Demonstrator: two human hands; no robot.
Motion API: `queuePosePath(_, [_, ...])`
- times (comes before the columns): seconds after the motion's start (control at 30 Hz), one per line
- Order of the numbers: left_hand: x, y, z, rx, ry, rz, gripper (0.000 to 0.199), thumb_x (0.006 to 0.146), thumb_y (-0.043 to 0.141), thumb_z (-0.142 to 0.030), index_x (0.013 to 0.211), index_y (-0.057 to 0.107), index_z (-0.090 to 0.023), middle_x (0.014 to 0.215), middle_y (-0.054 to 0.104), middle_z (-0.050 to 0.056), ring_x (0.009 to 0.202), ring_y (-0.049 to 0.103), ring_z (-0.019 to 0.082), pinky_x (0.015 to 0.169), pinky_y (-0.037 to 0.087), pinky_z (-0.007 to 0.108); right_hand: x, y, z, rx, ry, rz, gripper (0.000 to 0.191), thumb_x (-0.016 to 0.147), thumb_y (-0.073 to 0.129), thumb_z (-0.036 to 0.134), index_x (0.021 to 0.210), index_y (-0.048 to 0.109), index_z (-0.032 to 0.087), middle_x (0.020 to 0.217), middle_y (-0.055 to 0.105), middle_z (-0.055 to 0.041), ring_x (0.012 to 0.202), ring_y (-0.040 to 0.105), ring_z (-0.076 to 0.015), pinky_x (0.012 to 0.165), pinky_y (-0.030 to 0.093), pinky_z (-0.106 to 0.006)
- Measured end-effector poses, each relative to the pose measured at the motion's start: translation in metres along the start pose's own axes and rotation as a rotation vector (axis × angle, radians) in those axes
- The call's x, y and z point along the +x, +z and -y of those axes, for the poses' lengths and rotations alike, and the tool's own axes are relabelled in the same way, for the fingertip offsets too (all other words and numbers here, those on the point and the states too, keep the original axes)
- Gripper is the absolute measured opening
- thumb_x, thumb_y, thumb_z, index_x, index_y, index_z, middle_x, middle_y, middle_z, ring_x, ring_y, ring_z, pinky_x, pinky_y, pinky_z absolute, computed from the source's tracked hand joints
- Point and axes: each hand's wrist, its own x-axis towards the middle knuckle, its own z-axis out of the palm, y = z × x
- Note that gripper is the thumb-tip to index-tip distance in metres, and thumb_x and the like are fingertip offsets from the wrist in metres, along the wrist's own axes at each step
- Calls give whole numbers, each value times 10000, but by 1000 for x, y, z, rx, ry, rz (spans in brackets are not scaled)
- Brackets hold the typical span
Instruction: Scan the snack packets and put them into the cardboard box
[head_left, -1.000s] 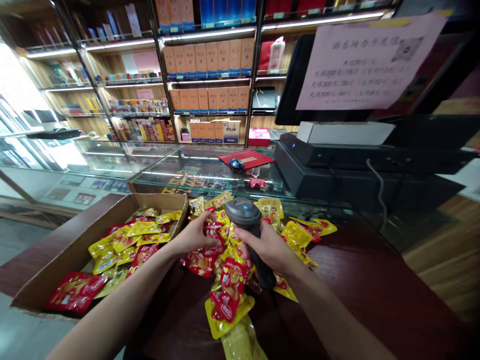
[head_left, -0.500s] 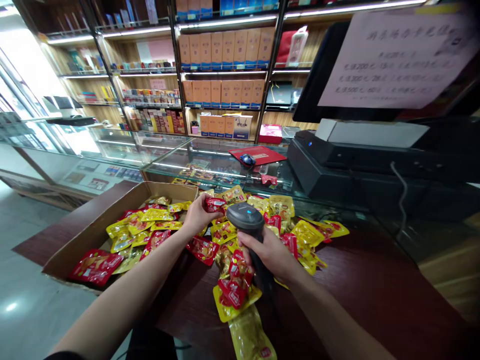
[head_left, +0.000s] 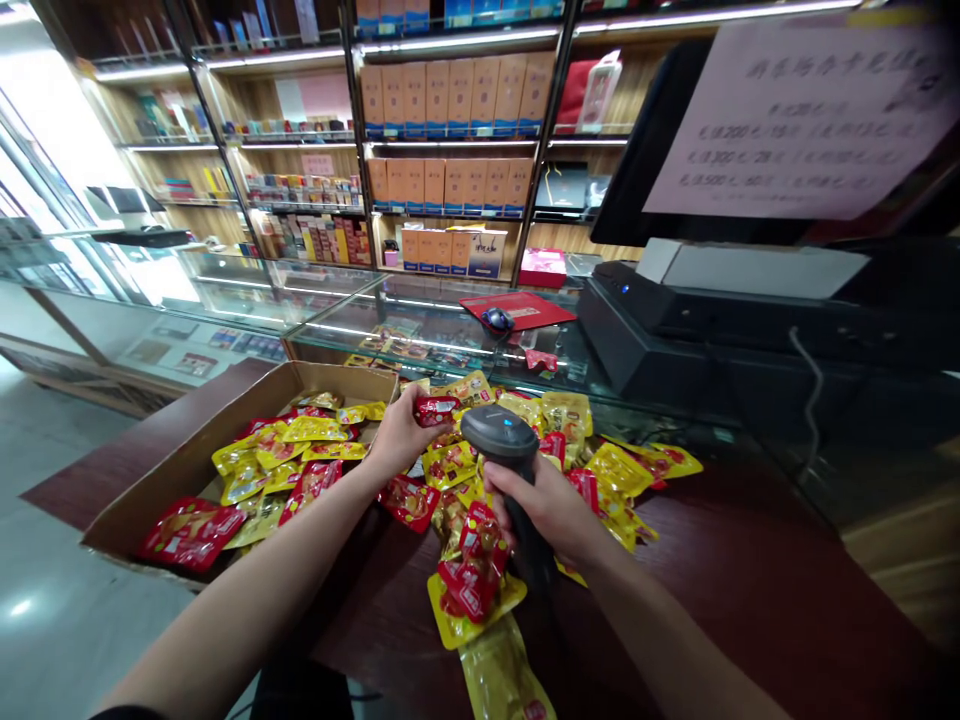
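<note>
Between the fingers of my left hand is a small red packet, held up just left of the scanner head. My right hand is wrapped round the handle of a black barcode scanner, which shows a small blue light on top. Beneath and around both hands lies a loose pile of yellow and red snack packets on the dark red table. More packets lie inside an open cardboard box to the left, beside my left forearm.
Behind the pile stands a glass display counter with a red mat and a mouse on it. A black register with a screen is at the right. Shelves of boxes line the back wall.
The view has shifted slightly. The scanner and my right hand sit slightly farther right, and the red packet in my left hand looks a little more level.
</note>
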Motion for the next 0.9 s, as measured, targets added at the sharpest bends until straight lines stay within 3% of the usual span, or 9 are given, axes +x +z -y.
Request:
queuePosePath(0.1, [-1,-3,-4,76,30,-41,373,619,811,-286,812,498,-221,723,611,-39,662,567,144,606,386,227,0,2,-1,0,2,15,276,835,613,460,762,525,208,469,556,42,352,498,-104,348,397,-203])
queuePosePath(0.53, [-4,-3,-2,128,96,28,261,698,731,-276,835,516,-220,785,637,-12,707,596,164,633,390,243,-2,7,0,-19,7,22,289,835,611,438,689,510,210,444,544,45,340,501,-105,333,402,-198])
queuePosePath(0.73, [-4,-2,-2,237,115,6,236,706,703,-276,805,498,-213,713,593,-30,626,540,139,581,353,237,-3,7,1,-35,-4,14,312,835,610,447,670,503,206,445,544,44,334,495,-105,321,420,-204])
queuePosePath(0.9, [-4,-3,-1,206,117,13,244,704,711,-248,834,508,-211,752,621,-30,675,575,140,623,389,229,-4,7,5,-33,-7,17,306,804,639,453,682,509,203,441,543,44,337,506,-103,328,416,-197])
